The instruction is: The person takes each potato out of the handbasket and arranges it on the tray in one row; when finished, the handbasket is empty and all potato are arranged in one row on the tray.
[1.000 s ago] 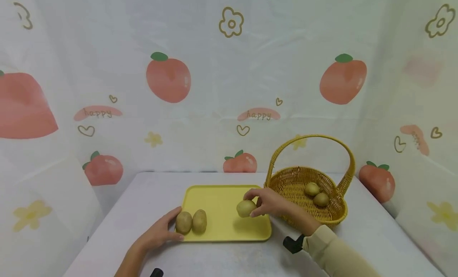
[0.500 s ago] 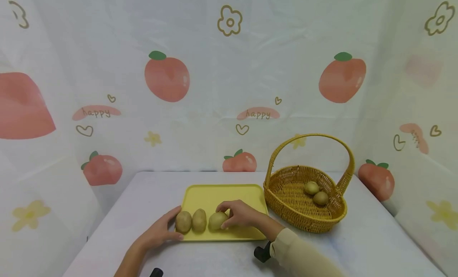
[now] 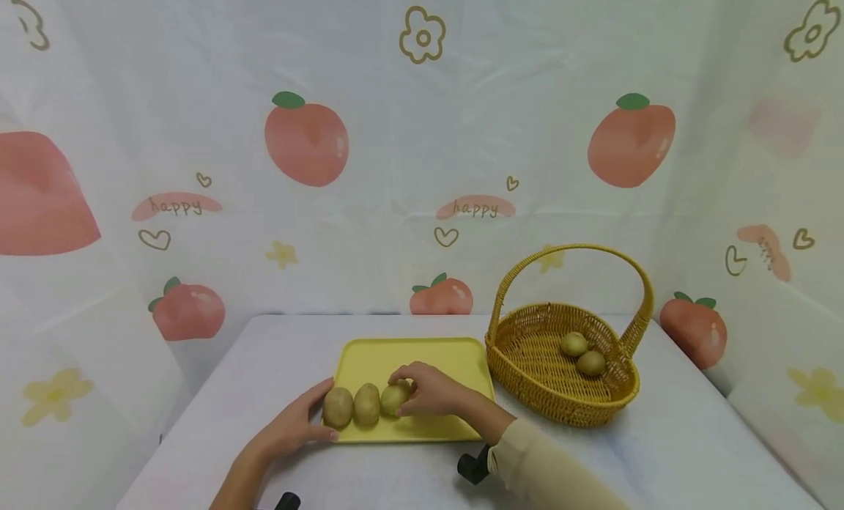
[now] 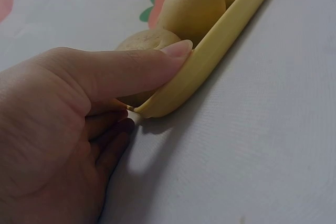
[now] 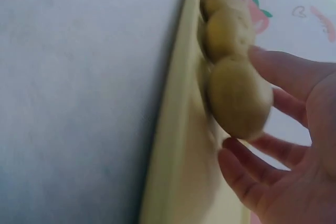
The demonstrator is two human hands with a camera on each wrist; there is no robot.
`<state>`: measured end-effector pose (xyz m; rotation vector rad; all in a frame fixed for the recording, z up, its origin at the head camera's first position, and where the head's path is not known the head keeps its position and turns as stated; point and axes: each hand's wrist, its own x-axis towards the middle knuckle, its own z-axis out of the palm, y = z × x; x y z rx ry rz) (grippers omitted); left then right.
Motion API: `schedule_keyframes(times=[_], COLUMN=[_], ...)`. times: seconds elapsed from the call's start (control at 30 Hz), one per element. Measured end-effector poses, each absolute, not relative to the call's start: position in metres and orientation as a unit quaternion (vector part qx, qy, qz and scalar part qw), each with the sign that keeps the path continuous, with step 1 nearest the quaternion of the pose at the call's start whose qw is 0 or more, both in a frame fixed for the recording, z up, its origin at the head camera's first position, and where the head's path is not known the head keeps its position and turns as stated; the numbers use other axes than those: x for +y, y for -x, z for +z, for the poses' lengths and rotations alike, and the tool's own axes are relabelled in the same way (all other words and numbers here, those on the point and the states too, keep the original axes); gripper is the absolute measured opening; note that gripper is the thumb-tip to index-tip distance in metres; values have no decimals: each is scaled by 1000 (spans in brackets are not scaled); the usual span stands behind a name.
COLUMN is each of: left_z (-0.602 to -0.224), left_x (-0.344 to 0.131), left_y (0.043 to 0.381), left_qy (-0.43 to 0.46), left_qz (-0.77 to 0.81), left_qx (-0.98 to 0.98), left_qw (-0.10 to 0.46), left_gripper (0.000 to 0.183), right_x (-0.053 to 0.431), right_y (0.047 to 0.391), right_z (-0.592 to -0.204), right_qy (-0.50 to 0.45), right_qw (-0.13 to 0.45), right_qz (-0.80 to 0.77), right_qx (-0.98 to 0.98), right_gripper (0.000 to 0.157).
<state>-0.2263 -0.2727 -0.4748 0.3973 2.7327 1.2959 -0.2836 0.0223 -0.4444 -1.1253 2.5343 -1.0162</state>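
My left hand (image 3: 293, 426) holds the left end of a yellow tray (image 3: 422, 347), thumb along the rim and fingers below it in the left wrist view. Along the tray's front left, a round potato (image 3: 338, 407) lies beside a longer potato (image 3: 366, 405). A third potato (image 3: 392, 399) sits just right of these, between the thumb and curled fingers of my right hand (image 3: 431, 391). In the right wrist view, this potato (image 5: 240, 97) is close against its neighbour, with fingertips at its lower side and the thumb near its top.
To the right of the tray stands a yellow wicker basket (image 3: 547, 393) with a tall arched handle. Two potatoes (image 3: 574, 344) lie inside it, towards its right side. A printed fabric backdrop (image 3: 369, 261) rises behind the white table (image 3: 290, 341).
My right hand has carried its potato leftward from above the tray's right part, down into line beside the other two. The left hand has stayed put.
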Motion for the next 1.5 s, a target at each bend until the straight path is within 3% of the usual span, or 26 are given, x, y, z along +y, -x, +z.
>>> schedule_keyframes(times=[0.23,0.4,0.93,1.17,1.3,1.5], left_z=[-477,-477,-476,-479,-480,-479], left_x=[-273,-273,-272,-274,-275,-275], left_y=[228,228,228,230,231,230], left_qy=[-121,-119,-108,-112,-116,-118], left_qz=[430,431,427,430,430,430], left_qx=[893,893,896,894,894,893], left_qw=[50,51,61,56,56,53], left_gripper=[103,103,104,104,104,104], right_x=[8,12,19,23,31,57], right_y=[280,278,283,279,276,277], right_z=[-452,-452,-461,-457,-449,-424], right_qy=[325,345,359,352,359,392], right_qw=[59,49,121,138,126,74], right_qz=[-337,-339,-442,-440,-437,-417], right_qx=[881,874,813,814,815,817], right_gripper=[39,39,43,59,60,46])
